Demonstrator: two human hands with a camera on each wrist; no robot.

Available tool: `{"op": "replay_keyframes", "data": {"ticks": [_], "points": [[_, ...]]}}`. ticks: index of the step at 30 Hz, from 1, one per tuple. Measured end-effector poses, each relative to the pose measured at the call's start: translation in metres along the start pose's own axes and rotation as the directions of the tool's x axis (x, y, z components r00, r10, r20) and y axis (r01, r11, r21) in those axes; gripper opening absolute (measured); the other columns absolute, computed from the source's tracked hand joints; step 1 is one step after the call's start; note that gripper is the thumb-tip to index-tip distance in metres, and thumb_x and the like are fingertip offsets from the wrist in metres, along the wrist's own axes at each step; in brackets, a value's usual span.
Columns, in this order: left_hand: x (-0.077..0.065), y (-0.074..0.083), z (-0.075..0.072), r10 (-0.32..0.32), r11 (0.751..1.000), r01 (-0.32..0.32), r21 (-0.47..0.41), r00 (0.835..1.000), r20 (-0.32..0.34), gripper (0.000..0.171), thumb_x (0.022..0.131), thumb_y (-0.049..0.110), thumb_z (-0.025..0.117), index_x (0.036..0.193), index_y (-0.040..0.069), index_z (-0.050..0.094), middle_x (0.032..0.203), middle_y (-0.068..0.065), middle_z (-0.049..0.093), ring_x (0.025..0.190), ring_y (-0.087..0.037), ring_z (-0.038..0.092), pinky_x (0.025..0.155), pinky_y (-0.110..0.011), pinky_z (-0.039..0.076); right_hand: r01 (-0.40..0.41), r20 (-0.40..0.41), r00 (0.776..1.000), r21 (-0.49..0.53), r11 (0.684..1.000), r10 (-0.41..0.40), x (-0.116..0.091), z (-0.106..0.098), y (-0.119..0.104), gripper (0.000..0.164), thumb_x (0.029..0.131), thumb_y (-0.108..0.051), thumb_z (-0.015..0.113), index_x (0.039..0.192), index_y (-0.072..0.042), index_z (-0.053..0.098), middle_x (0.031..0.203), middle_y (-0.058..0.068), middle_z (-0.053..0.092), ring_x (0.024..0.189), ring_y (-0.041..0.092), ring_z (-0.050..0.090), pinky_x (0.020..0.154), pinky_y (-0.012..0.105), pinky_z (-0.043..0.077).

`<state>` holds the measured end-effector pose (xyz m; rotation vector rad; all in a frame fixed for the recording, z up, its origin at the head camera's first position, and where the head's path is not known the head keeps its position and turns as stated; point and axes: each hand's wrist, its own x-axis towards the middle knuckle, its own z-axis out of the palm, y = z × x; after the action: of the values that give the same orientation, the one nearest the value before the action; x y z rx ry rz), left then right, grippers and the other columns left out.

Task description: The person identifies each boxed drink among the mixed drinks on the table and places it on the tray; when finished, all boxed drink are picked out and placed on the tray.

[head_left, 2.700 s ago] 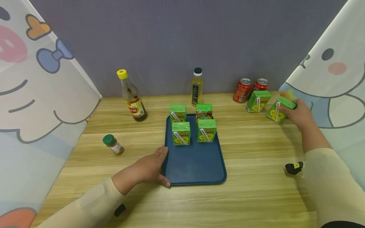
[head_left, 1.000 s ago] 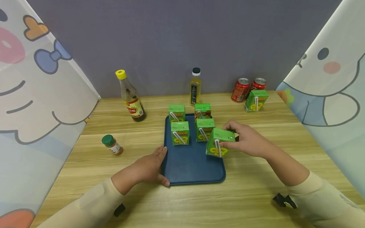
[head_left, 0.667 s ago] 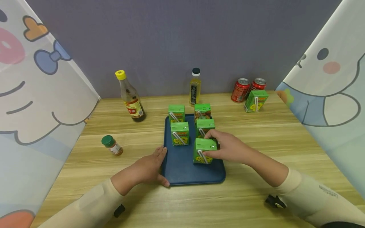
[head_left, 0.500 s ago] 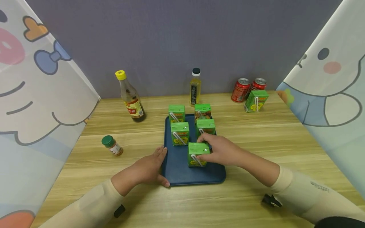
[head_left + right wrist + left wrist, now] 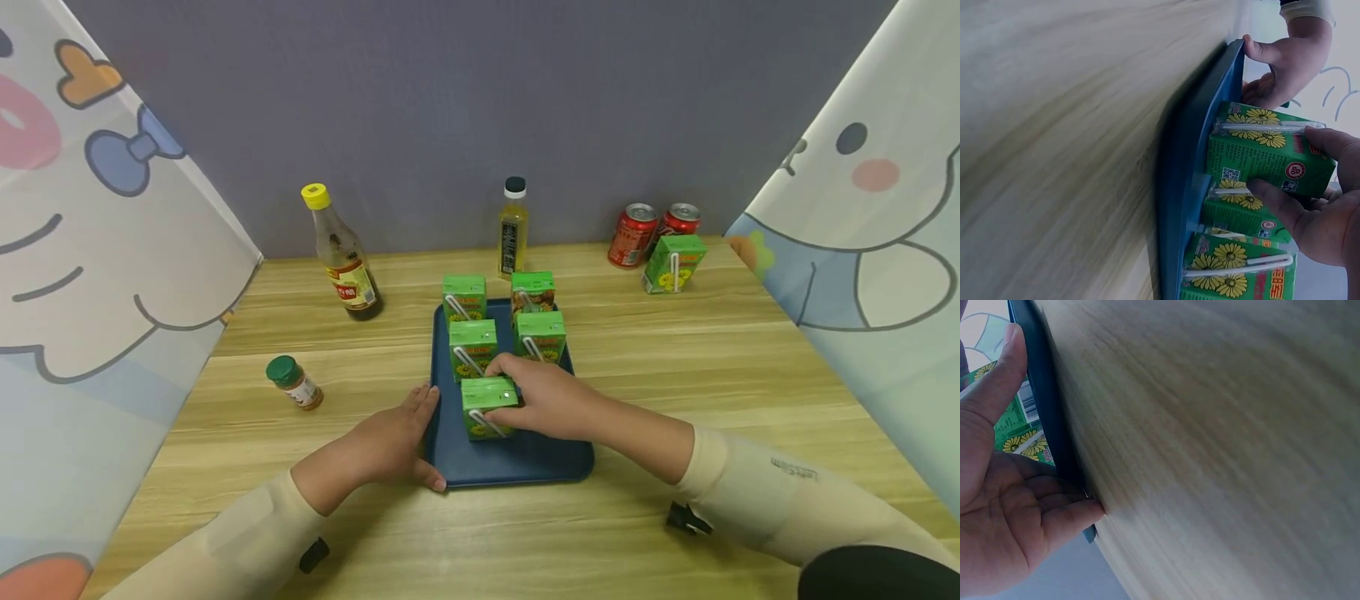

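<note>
My right hand (image 5: 551,400) grips a green drink carton (image 5: 477,398) with yellow flowers and a white straw, low over the front left part of the blue tray (image 5: 540,462). In the right wrist view the thumb and fingers pinch the same carton (image 5: 1266,147) near its top end. Two more green cartons form a left column on the tray, the nearer one (image 5: 472,337) just behind the held one. Another pair makes a right column, its nearer carton (image 5: 542,329) partly behind my right hand. My left hand (image 5: 393,442) rests with extended fingers against the tray's left edge.
At the back stand a brown sauce bottle (image 5: 348,267) with a yellow cap and an oil bottle (image 5: 513,233). A spice jar (image 5: 300,385) stands at left. Back right, another green carton (image 5: 671,271) stands before two red cans (image 5: 633,237).
My right hand has carried one green carton from the back right to the tray, then slid leftward with it to the front left. My left hand has stayed at the tray's edge.
</note>
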<state>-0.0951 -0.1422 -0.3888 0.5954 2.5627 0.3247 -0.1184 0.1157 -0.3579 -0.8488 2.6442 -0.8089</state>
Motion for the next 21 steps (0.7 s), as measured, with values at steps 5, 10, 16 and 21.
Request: {"op": "replay_keyframes", "data": {"ticks": [5, 10, 16, 21], "points": [[0.0, -0.001, 0.0, 0.002, 1.0, -0.002, -0.018, 1.0, -0.002, 0.128, 0.066, 0.062, 0.082, 0.157, 0.001, 0.015, 0.164, -0.018, 0.011, 0.151, -0.03, 0.016, 0.114, -0.047, 0.033, 0.017, -0.008, 1.0, 0.006, 1.0, -0.017, 0.004, 0.004, -0.003, 0.044, 0.087, -0.048, 0.071, 0.121, -0.026, 0.053, 0.102, -0.014, 0.063, 0.08, 0.0, 0.058, 0.073, 0.026, 0.049], [0.0, -0.002, 0.0, 0.002, 1.0, -0.002, -0.017, 1.0, -0.003, 0.127, 0.066, 0.06, 0.082, 0.157, 0.001, 0.015, 0.164, -0.018, 0.011, 0.151, -0.031, 0.016, 0.115, -0.047, 0.031, 0.035, -0.007, 0.999, 0.004, 0.999, -0.035, 0.007, 0.006, -0.003, 0.047, 0.088, -0.05, 0.07, 0.123, -0.025, 0.053, 0.103, -0.013, 0.063, 0.08, 0.001, 0.059, 0.073, 0.026, 0.05], [0.0, -0.001, -0.001, 0.011, 1.0, -0.011, -0.017, 1.0, -0.006, 0.127, 0.066, 0.06, 0.082, 0.156, 0.001, 0.016, 0.163, -0.019, 0.012, 0.15, -0.032, 0.017, 0.115, -0.048, 0.032, 0.031, -0.049, 0.998, -0.06, 0.998, -0.033, 0.0, -0.011, -0.01, 0.063, 0.088, -0.061, 0.063, 0.134, -0.02, 0.05, 0.124, -0.006, 0.063, 0.109, 0.009, 0.061, 0.091, 0.036, 0.051], [-0.001, 0.0, -0.002, 0.012, 1.0, -0.012, -0.012, 1.0, -0.003, 0.127, 0.066, 0.06, 0.082, 0.156, 0.001, 0.016, 0.163, -0.02, 0.012, 0.15, -0.032, 0.016, 0.115, -0.047, 0.031, 0.027, -0.159, 0.987, -0.043, 0.999, -0.034, -0.01, -0.05, -0.014, 0.066, 0.089, -0.061, 0.06, 0.138, -0.018, 0.048, 0.128, -0.003, 0.062, 0.118, 0.014, 0.058, 0.093, 0.04, 0.052]]}}
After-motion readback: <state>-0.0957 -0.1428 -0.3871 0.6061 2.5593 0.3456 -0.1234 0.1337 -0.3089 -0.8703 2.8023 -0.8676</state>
